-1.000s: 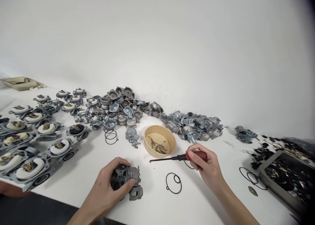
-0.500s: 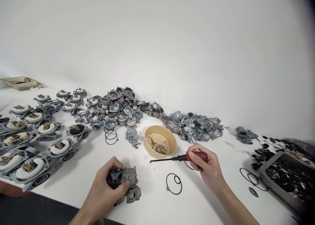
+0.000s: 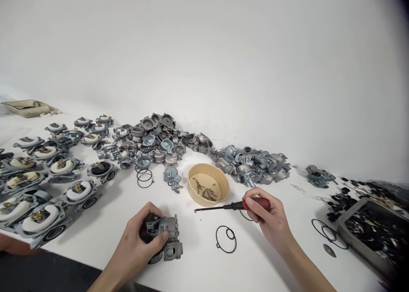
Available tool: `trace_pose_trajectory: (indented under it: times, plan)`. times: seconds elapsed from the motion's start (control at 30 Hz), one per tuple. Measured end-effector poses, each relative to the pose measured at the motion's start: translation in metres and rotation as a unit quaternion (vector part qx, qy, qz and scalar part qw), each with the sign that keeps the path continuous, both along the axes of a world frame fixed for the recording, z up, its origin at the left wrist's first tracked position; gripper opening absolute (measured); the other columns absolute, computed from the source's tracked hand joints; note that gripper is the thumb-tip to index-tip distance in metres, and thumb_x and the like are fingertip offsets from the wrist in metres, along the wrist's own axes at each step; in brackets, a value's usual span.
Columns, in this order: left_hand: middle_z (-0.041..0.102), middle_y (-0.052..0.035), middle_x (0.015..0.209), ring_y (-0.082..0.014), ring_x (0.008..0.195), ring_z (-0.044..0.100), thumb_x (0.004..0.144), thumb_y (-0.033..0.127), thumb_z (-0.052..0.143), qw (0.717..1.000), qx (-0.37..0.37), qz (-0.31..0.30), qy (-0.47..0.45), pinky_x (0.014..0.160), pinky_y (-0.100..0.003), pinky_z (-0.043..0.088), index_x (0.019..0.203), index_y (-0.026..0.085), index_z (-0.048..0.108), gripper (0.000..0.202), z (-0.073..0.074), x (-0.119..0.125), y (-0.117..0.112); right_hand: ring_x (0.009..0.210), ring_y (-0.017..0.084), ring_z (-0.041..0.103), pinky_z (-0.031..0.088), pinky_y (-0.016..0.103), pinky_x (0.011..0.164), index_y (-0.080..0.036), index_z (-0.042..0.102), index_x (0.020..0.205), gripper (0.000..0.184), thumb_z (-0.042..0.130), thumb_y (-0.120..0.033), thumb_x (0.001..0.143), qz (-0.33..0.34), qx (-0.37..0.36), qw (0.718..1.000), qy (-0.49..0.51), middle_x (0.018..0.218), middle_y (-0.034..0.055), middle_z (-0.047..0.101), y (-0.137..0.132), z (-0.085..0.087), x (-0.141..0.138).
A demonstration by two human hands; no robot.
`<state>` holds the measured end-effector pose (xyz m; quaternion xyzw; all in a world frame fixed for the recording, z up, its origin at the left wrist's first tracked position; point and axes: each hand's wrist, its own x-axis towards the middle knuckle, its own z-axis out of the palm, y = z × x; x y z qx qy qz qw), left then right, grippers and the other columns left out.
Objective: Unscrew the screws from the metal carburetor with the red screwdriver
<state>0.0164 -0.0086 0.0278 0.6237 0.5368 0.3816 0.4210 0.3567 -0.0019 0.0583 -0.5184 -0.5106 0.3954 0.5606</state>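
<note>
My left hand (image 3: pixel 138 241) is wrapped round a grey metal carburetor (image 3: pixel 171 228) at the table's front edge, thumb across its near side. My right hand (image 3: pixel 268 217) grips a screwdriver (image 3: pixel 234 205) by its red and black handle, the shaft pointing left. A small brass-coloured screw (image 3: pixel 195 211) clings to the screwdriver's tip, a short way right of the carburetor and apart from it. Just behind the shaft stands a round cream tub (image 3: pixel 208 168) holding many small screws (image 3: pixel 207 192). A black rubber gasket ring (image 3: pixel 226 239) lies between my hands.
Carburetor bodies with white floats (image 3: pixel 60 166) fill the left side. Float bowls (image 3: pixel 156 140) are heaped at the back, with more castings (image 3: pixel 255 164) to their right. A grey tray (image 3: pixel 343 219) of small dark parts and loose rings (image 3: pixel 329 232) are at right.
The carburetor has tilted slightly in my left hand. My right hand and the screwdriver stay almost in place, the screw still on its tip.
</note>
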Motion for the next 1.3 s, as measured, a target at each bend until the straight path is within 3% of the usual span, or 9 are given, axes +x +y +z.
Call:
trace_pose_trajectory:
  times: [0.1,0.2,0.3,0.5,0.83,1.3]
  plan:
    - [0.066,-0.0002,0.091,-0.0230,0.082,0.061,0.086,0.037,0.067,0.999,-0.007,-0.029,-0.017,0.076,-0.030,0.047,0.103,0.027,0.066,0.019,0.002,-0.001,0.002,0.050,0.010,0.027,0.016,0.029,0.054,-0.019,0.067,0.078,0.039,0.082,-0.054,0.086,0.003,0.000,1.000,0.010,0.053,-0.0068,0.036,-0.001,0.001,-0.001]
    - [0.070,-0.0037,0.110,-0.0262,0.102,0.064,0.090,0.033,0.066,0.998,0.019,-0.048,-0.043,0.090,-0.033,0.046,0.105,0.027,0.070,0.017,0.004,-0.003,0.005,0.049,0.010,0.028,0.015,0.029,0.054,-0.019,0.068,0.081,0.038,0.082,-0.054,0.087,0.016,0.001,0.999,0.031,0.054,-0.0070,0.037,-0.004,0.002,-0.003]
    - [0.070,-0.0059,0.116,-0.0282,0.112,0.063,0.094,0.034,0.064,0.996,0.024,-0.072,-0.053,0.098,-0.034,0.045,0.105,0.027,0.072,0.015,0.004,-0.005,0.007,0.048,0.010,0.032,0.016,0.029,0.054,-0.020,0.068,0.086,0.037,0.082,-0.054,0.088,0.036,0.001,0.998,0.055,0.056,-0.0060,0.042,-0.008,0.003,-0.007]
    - [0.068,-0.0069,0.119,-0.0294,0.113,0.063,0.097,0.037,0.063,0.994,0.016,-0.092,-0.053,0.091,-0.033,0.046,0.107,0.028,0.074,0.018,0.004,-0.005,0.008,0.049,0.013,0.041,0.024,0.028,0.051,-0.020,0.068,0.093,0.040,0.079,-0.058,0.089,0.086,0.004,0.995,0.055,0.056,-0.0036,0.052,-0.016,0.002,-0.018]
    - [0.070,-0.0056,0.115,-0.0273,0.111,0.065,0.098,0.036,0.065,0.992,0.022,-0.109,-0.058,0.096,-0.032,0.047,0.106,0.029,0.074,0.014,0.004,-0.005,0.009,0.052,0.015,0.053,0.047,0.030,0.054,-0.021,0.067,0.093,0.039,0.080,-0.058,0.088,0.122,-0.015,0.992,0.033,0.060,-0.0008,0.063,-0.017,-0.012,-0.031]
    - [0.068,-0.0048,0.109,-0.0251,0.100,0.064,0.097,0.034,0.063,0.992,0.017,-0.109,-0.055,0.089,-0.031,0.048,0.104,0.027,0.072,0.013,0.006,-0.004,0.008,0.057,0.017,0.061,0.050,0.031,0.059,-0.021,0.068,0.097,0.042,0.081,-0.060,0.086,0.140,-0.052,0.989,0.007,0.070,0.0011,0.068,-0.013,-0.015,-0.032]
